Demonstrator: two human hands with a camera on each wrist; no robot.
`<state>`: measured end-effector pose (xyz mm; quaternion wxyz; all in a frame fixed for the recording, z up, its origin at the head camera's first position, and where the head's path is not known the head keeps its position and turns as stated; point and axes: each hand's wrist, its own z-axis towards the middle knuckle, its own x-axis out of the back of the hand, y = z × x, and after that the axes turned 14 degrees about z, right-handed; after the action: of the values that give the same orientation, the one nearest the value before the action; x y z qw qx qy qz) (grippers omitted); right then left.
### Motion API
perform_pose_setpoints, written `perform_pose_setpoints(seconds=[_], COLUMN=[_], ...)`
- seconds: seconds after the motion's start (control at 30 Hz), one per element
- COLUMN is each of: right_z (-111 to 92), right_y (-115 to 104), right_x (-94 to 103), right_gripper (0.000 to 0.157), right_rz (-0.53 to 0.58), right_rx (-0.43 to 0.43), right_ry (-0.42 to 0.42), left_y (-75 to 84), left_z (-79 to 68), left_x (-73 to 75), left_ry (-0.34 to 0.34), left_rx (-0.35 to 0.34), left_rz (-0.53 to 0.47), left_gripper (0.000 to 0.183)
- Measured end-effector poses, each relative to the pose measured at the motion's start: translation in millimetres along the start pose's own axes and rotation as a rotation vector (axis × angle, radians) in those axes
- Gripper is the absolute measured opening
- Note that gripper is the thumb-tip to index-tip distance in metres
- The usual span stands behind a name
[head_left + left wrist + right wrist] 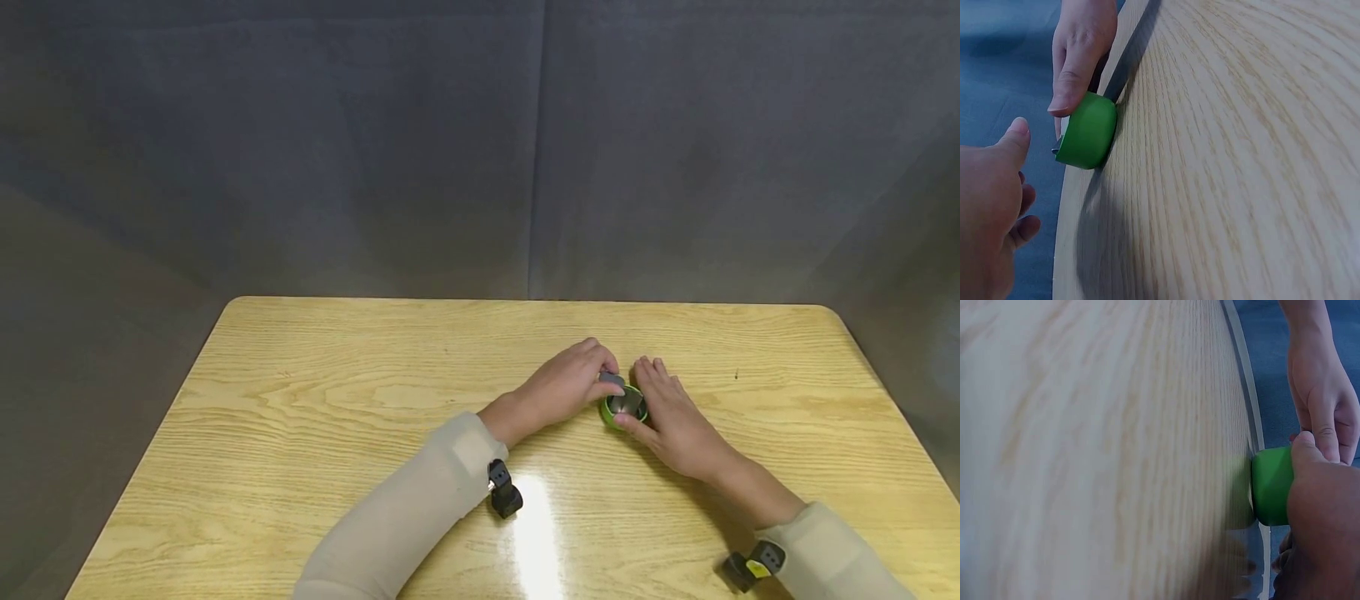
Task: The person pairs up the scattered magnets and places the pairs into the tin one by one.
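A small round green container (pixel 610 418) with a dark, shiny inside rests on the table. In the left wrist view its smooth green wall (pixel 1090 131) shows, with a bit of metal (pixel 1055 149) at the rim. My right hand (pixel 678 429) holds it from the right, thumb at the near side and fingers along the far side. From the left, my left hand (pixel 562 387) pinches a small grey block-like piece (pixel 612 379) between thumb and fingers, right over the container's rim. The right wrist view shows the green wall (pixel 1270 487) beside the right thumb; the grey piece is hidden there.
The light wood table (pixel 315 433) has rounded far corners, and a dark grey curtain (pixel 405 167) hangs behind it. A small dark mark (pixel 737 375) lies to the right of the hands. Each sleeve carries a black wrist camera (pixel 504 490).
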<state>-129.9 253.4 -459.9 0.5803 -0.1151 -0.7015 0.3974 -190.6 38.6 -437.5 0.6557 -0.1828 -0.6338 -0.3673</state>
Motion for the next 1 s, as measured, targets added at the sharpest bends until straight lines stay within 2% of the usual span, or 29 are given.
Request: perform_pose_setpoints(seconds=[0.23, 0.73, 1.0], right_z=[0.2, -0.1, 0.4], right_y=[1.1, -1.0, -1.7], right_x=[0.2, 2.2, 1.3], right_gripper=[0.088, 0.087, 0.087], right_rz=[0.014, 0.036, 0.030], right_rx=[0.002, -0.002, -0.007], right_ry=[-0.003, -0.003, -0.006], left_y=[4.5, 10.2, 8.5], left_z=[5.0, 6.7, 4.1], left_x=[-3.9, -9.3, -12.0], left_ry=[-0.004, -0.070, -0.061], left_rx=[-0.010, -0.023, -0.039], left_rz=[-0.011, -0.002, -0.012], left_gripper=[0.034, 0.037, 0.037])
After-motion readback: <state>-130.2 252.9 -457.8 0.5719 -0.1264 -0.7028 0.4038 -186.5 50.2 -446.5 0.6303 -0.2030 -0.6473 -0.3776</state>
